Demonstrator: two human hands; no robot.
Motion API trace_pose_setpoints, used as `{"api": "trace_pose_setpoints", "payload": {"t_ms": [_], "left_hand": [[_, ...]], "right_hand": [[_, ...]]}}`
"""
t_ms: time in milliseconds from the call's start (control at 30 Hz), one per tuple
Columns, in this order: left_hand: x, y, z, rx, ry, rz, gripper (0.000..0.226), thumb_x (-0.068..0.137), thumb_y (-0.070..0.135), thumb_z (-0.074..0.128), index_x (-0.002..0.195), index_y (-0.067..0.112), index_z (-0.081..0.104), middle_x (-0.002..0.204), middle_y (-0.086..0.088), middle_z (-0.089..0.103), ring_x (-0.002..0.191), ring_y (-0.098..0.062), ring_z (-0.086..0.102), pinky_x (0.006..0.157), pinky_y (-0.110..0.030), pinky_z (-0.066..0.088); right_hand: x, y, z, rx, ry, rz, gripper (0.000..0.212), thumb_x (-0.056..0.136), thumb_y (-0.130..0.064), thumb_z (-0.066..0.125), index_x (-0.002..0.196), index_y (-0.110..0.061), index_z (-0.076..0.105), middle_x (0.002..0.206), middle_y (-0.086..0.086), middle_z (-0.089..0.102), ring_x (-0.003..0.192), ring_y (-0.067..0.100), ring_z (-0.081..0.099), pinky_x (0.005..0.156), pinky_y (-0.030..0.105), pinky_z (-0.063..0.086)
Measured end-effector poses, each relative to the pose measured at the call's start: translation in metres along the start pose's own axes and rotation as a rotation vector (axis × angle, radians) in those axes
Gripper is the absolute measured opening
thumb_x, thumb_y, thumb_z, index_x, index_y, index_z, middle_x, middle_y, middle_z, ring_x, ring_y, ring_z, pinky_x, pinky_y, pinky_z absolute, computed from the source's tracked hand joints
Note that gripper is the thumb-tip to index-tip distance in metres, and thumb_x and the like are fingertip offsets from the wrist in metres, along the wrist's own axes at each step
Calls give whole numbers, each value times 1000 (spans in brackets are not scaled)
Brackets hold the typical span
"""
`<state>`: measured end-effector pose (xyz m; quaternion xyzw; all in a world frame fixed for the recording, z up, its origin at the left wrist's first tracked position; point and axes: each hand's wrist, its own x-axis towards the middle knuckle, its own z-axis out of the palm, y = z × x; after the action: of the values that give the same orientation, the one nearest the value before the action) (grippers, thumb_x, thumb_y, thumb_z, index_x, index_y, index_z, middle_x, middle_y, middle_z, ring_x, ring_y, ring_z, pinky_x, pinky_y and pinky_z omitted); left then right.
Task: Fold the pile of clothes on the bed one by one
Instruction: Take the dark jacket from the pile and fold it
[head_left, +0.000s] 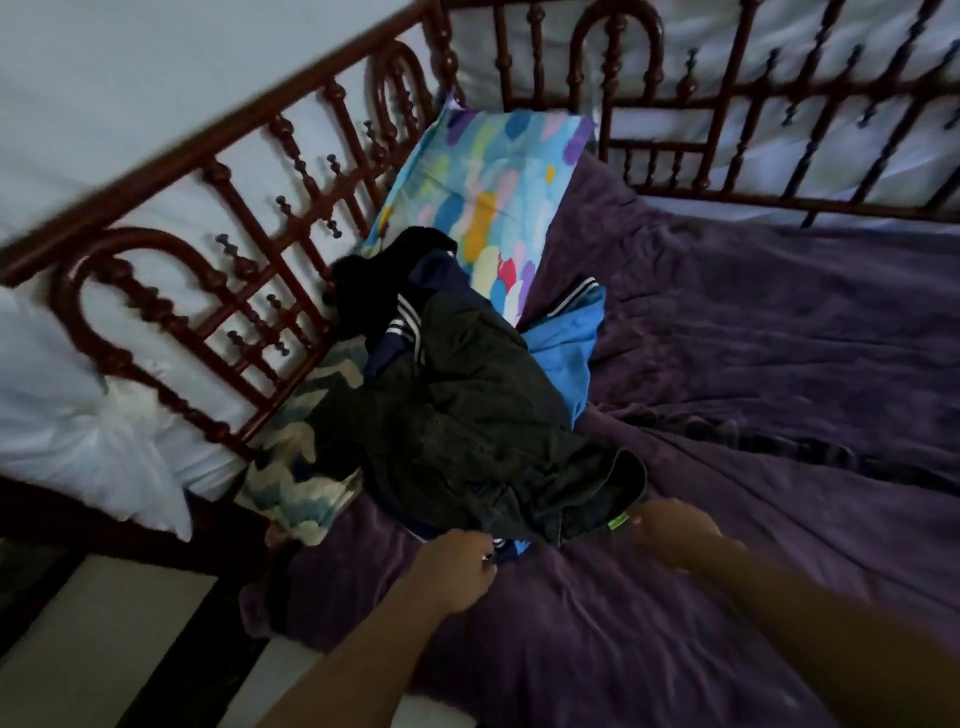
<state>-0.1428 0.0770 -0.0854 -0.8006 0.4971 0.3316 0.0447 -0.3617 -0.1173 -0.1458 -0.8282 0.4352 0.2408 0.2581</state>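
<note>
A pile of clothes lies on the purple bedspread (779, 364) against the bed's left rail. A dark green garment (467, 415) tops the pile, over a navy piece with white stripes (400, 322), a black piece (384, 270) and a bright blue one (566, 348). My left hand (457, 566) has its fingers curled at the near hem of the pile, pinching the fabric edge there. My right hand (670, 530) reaches to the dark green garment's near corner by a small green tag (618, 521). Motion blur hides whether its fingers hold the cloth.
A colourful pillow (498, 192) leans in the corner behind the pile. A patterned cushion (306, 467) lies at the pile's left. Dark red metal rails (249, 260) run along the left and far sides. White bedding (78, 415) hangs outside the rail.
</note>
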Motion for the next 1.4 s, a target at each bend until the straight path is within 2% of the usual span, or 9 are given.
{"api": "trace_pose_setpoints", "payload": {"t_ms": [400,667,800,867,967,1067,1167,1300,1400], "left_hand": [[199,-42,-44,144,-102,266,26,93,31,50,111,17,62,112,-10,63,102,-29,59,83,-34,49],[253,-59,-2,179,-50,327,32,95,27,49,125,17,56,120,-5,50,112,-25,51,85,-37,47],[277,-38,0,303,71,443,52,89,35,58,138,21,43,137,-4,40,124,-26,40,98,-39,40],[291,-20,-2,374,42,482,75,84,44,64,147,25,27,150,-5,28,134,-27,30,106,-41,34],[301,13,3,452,-62,485,76,81,43,67,146,25,30,153,-3,26,140,-27,22,109,-43,27],[287,33,1,459,4,481,32,90,28,52,120,21,61,132,-4,52,123,-27,44,98,-39,36],[255,40,-15,296,-37,450,23,91,30,49,103,17,64,111,-11,63,105,-34,56,89,-38,42],[203,41,-36,-71,-273,306,49,85,57,43,112,22,63,120,-5,64,113,-29,57,96,-39,44],[163,38,-45,-59,-204,333,69,65,84,36,99,29,59,103,6,55,105,-19,54,88,-33,41]], "right_hand": [[90,-3,27,298,136,452,26,96,-36,46,111,-20,59,113,8,65,101,31,61,75,33,45],[174,7,73,1023,294,845,64,78,-36,76,125,-1,50,117,16,61,106,34,60,77,35,46],[183,-14,73,1480,333,767,12,83,1,58,93,-1,66,66,12,64,50,17,63,44,25,50],[168,-19,63,1643,318,689,31,81,5,48,63,-14,65,48,3,57,36,14,52,38,17,39],[128,-9,49,1690,247,572,37,79,-4,47,51,-20,65,47,-2,54,38,10,50,39,16,37],[88,6,31,1801,212,512,27,80,-8,50,60,-16,66,54,5,55,43,15,53,43,21,42],[58,12,3,1818,172,374,20,85,-10,53,77,-9,71,72,13,67,60,24,65,55,29,52],[33,-2,-45,1867,207,196,23,86,-8,51,79,-10,73,77,15,69,64,25,68,54,29,54],[16,-15,-85,1957,254,143,23,86,-11,50,89,-10,73,88,18,70,75,30,68,63,34,58]]}}
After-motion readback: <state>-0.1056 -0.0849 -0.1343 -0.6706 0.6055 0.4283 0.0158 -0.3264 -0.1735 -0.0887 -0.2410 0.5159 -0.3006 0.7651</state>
